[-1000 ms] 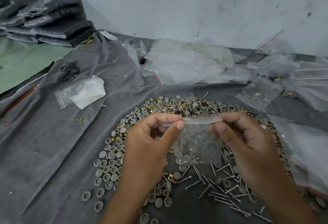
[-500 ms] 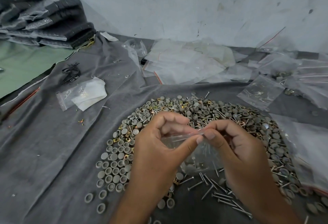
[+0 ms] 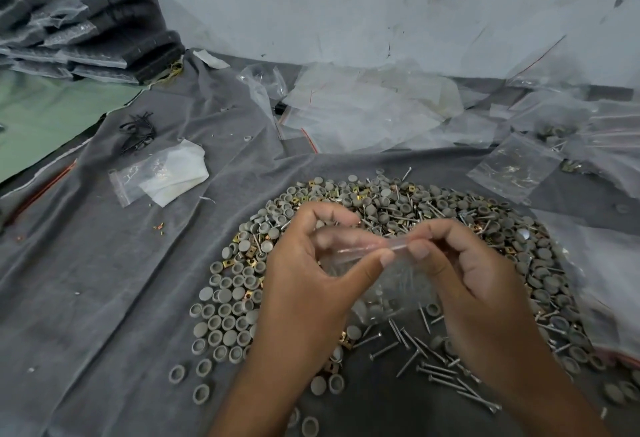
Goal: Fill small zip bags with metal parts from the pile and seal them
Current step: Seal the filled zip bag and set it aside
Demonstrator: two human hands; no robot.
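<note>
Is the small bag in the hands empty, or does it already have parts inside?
It has parts inside. Through the clear bag, nails and grey caps show in its lower part, while both hands pinch its top strip.

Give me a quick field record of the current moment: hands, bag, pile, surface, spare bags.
left hand: pinching the bag's top strip
right hand: pinching the same strip, close beside the left
small clear zip bag: held above the pile, parts inside; seal state unclear
pile of grey round caps, nails and brass clips: spread under the hands
grey cloth: covers the work surface
empty clear bags: heaped beyond the pile
</note>
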